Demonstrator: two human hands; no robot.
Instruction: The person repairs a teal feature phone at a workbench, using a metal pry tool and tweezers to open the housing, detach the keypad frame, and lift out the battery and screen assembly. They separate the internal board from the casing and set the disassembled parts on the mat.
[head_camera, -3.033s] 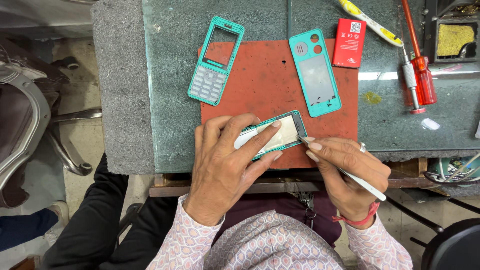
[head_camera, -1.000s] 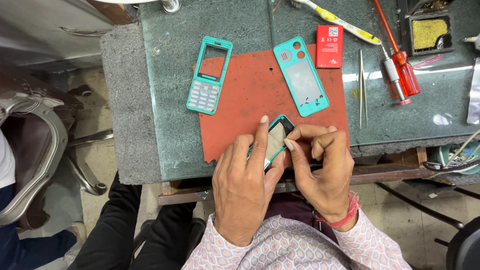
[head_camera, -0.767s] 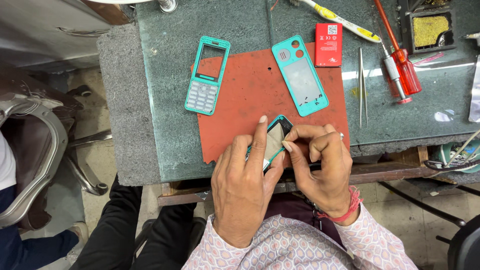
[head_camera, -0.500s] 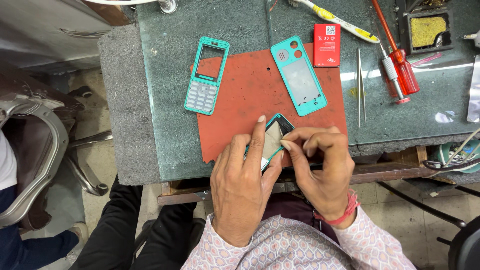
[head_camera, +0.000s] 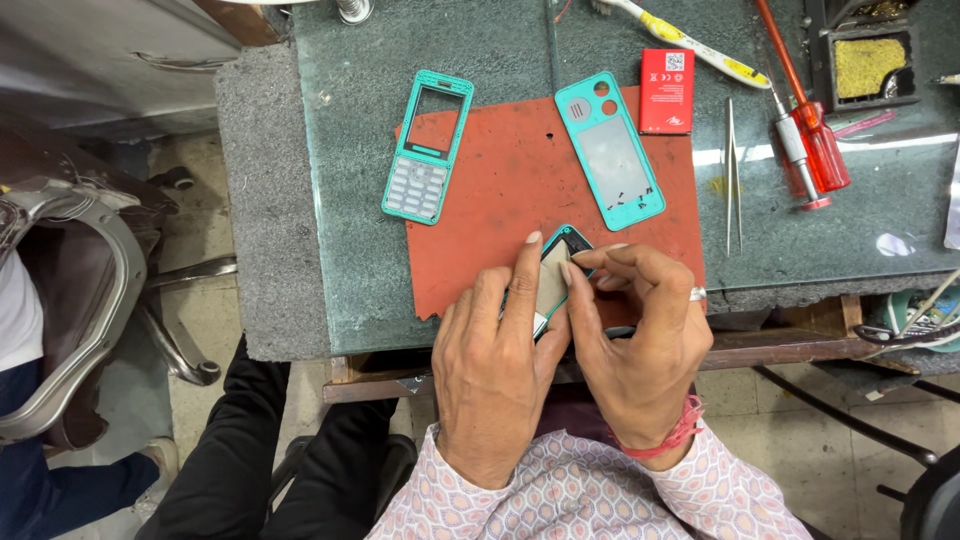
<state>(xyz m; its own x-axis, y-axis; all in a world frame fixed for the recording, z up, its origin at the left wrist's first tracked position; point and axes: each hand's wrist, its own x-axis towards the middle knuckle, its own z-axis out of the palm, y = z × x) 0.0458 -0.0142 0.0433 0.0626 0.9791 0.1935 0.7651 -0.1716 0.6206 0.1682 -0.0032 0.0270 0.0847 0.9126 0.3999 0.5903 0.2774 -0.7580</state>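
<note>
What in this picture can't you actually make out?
- Lower half of the phone body: covered by the hands, left hand and right hand, head view.
- Whether the right fingertips pinch a tool: too small.
- Screwdriver tip and toothbrush head: cut off by the top edge.

Two hands work on a teal phone body at the near edge of a red mat.

The left hand (head_camera: 495, 365) and right hand (head_camera: 635, 340) together pinch the phone body (head_camera: 553, 280), tilted over the red mat (head_camera: 510, 180). On the mat lie a teal keypad frame (head_camera: 427, 146) and a teal back cover (head_camera: 610, 150); a red battery (head_camera: 667, 90), tweezers (head_camera: 732, 175) and a red screwdriver (head_camera: 805, 130) rest on the tabletop (head_camera: 330, 200).
</note>
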